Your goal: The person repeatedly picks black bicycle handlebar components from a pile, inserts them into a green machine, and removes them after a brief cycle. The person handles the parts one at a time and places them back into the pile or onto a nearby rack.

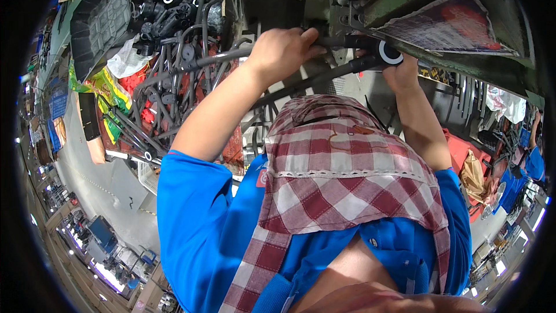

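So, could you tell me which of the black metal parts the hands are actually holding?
The black tube ending in a white-ringed cap, gripped by the left hand and touched by the right hand; the other parts lie piled, untouched.

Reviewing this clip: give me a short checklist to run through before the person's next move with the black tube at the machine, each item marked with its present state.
1. Left hand has a firm hold on the black tube: ok, fingers wrap around it.
2. Right hand supports the capped end: ok, it sits just under the black and white round cap.
3. Tube end lined up with the green machine frame: cannot tell, the joint is hidden.
4. Checked apron clear of the tube: ok, it hangs below the hands.
5. Pile of black tubes out of the left arm's way: ok, it lies off to the left.
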Tool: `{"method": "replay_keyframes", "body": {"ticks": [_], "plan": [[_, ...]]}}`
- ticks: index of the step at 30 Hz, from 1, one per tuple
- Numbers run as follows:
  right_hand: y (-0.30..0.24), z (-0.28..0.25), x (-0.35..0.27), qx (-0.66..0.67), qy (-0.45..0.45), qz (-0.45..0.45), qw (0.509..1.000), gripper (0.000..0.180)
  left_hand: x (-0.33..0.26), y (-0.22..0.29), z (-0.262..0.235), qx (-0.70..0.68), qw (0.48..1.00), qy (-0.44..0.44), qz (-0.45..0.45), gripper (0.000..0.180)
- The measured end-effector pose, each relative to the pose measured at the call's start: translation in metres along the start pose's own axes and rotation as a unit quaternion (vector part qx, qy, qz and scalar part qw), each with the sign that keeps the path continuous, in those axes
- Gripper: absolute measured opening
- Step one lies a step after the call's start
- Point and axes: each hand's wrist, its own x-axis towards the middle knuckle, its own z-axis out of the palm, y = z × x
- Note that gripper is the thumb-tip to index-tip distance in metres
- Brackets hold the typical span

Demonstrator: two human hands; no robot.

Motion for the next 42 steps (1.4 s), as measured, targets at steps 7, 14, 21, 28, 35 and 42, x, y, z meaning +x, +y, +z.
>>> {"method": "replay_keyframes", "body": {"ticks": [7,14,21,28,35,42], "plan": [[0.012,-0.014,0.01,0.081,0.043,0.005,0.996,0.054,0.025,-0.007,-0.012,0.018,0.994,-0.105,-0.015,0.034],[0.018,-0.026,0.002,0.046,0.107,-0.043,0.992,0.064,0.018,-0.005,0.008,0.0,1.0,-0.01,0.028,0.038],[0.02,-0.018,0.007,0.074,0.117,-0.038,0.99,0.058,0.024,-0.015,0.002,0.053,0.998,0.015,0.038,0.033],[0.04,-0.045,-0.005,0.11,0.085,-0.086,0.987,0.046,0.026,-0.018,-0.001,0.023,0.999,-0.031,0.028,0.034],[0.028,-0.055,0.003,0.046,0.1,-0.05,0.993,0.053,0.02,-0.013,0.0,-0.128,0.982,-0.13,-0.047,0.042],[0.021,-0.016,-0.017,0.05,0.118,0.035,0.991,0.035,0.012,-0.001,0.005,-0.29,0.946,-0.137,-0.04,0.037]]}}
